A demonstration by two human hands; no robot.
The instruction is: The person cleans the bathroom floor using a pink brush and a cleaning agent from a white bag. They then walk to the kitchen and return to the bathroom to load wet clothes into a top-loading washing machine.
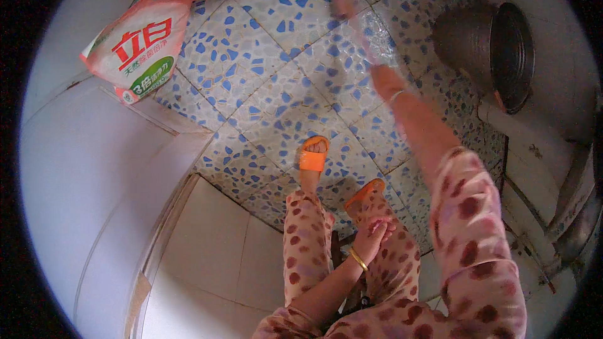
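My right hand (pixel 387 81) reaches far forward over the floor, closed on the near end of a long pink-handled brush (pixel 360 32). Motion smears the brush, and its dark and pink far end is not sharp. Around the handle is a clear, shiny, crinkled patch (pixel 380 39); whether it is plastic film or water I cannot tell. My left hand (pixel 374 238), with a gold bangle (pixel 358 259) at its wrist, rests by my right knee. Its fingers are curled in with the thumb over them, and nothing shows in it.
The tiled floor (pixel 276 88) has a blue and white stone pattern. A red and white detergent bag (pixel 146 44) stands at the left on a ledge. A dark metal pot (pixel 465 41) lies tipped at the right. My feet wear orange slippers (pixel 312 160).
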